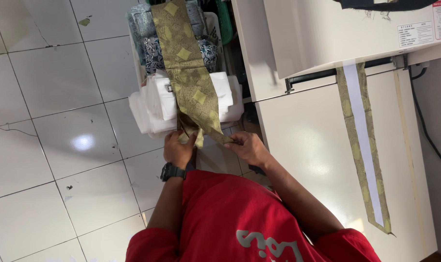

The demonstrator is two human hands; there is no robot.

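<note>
A long olive-gold patterned fabric strip [189, 73] runs from the top of the view down over a stack of white folded pieces [155, 104]. My left hand [178, 149], with a black watch on its wrist, grips the strip's lower end, which is bunched and folded. My right hand [249, 148] pinches the same end at its right edge, close beside the left hand. Both hands are closed on the cloth, just below the white stack. My red shirt [240, 218] fills the bottom of the view.
A white basket [211, 22] holds patterned fabrics behind the white stack. To the right stands a white machine table [312, 145]; a second gold strip with a white band [363, 140] lies on it, its top end under the machine body [327, 34]. White tiled floor [50, 121] lies to the left.
</note>
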